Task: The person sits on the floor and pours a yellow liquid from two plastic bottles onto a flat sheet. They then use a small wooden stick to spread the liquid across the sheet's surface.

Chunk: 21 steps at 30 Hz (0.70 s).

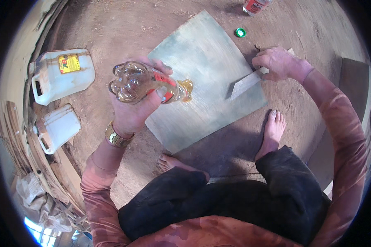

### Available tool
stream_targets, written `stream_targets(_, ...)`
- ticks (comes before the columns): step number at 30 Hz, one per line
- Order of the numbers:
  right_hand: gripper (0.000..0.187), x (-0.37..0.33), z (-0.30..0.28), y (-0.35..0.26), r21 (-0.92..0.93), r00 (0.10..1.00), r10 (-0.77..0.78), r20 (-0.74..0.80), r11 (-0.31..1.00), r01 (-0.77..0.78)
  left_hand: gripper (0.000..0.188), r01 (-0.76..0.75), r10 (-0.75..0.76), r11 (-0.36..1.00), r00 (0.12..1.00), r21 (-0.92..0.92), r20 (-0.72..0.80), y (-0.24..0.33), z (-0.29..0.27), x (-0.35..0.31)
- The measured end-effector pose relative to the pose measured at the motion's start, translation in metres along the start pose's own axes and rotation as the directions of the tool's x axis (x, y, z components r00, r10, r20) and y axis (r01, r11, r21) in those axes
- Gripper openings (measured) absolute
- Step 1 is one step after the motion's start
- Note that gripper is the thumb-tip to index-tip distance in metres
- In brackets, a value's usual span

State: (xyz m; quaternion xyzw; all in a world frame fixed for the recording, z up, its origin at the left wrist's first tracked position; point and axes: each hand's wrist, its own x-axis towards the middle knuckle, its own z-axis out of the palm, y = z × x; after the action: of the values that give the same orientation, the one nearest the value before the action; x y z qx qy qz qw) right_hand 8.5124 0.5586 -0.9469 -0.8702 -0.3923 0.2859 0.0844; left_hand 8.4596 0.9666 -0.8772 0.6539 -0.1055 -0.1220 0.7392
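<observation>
My left hand (138,105) is wrapped round a clear plastic bottle (132,80) with a red label, tipped so its base faces me and its mouth points down at a pale grey-green sheet (210,49). Amber, glue-like liquid (187,90) lies in a small puddle on the sheet beside the bottle's mouth. Over the sheet's right corner, my right hand (278,62) grips a thin, flat, light-coloured strip (246,84) with a slanted end. The strip's lower edge is close to the sheet; whether it touches cannot be made out.
A green bottle cap (240,32) and another red-labelled bottle (254,6) are on the brown ground beyond the sheet. Two stained white jugs (68,76) lie at left by stacked wood (16,127). My bare feet (272,129) are near the sheet's close edge. A board (352,86) is at right.
</observation>
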Motion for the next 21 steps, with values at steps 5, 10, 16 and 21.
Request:
stream_targets(5, 0.028, -0.012, 0.001, -0.012, 0.040, 0.988, 0.104, 0.116, 0.993, -0.109, 0.054, 0.018, -0.019, 0.999, 0.999, 0.029, 0.028, -0.003, 0.001, 0.011)
stream_targets(10, 0.027, -0.014, -0.010, -0.044, 0.127, 0.974, 0.218, -0.070, 0.970, -0.208, 0.048, -0.025, 0.026, 0.999, 0.999, -0.034, 0.034, 0.005, 0.002, 0.012)
stream_targets(16, 0.029, 0.031, -0.009, -0.071, 0.135, 0.838, 0.166, -0.520, 0.985, -0.111, 0.034, -0.058, 0.054, 0.997, 0.995, -0.051, -0.079, 0.009, 0.005, 0.014)
stream_targets(21, 0.025, 0.066, 0.025, -0.119, 0.224, 0.764, 0.366, -0.531, 0.931, -0.290, 0.029, -0.053, 0.066, 0.994, 0.988, 0.097, -0.138, 0.025, 0.003, 0.007)
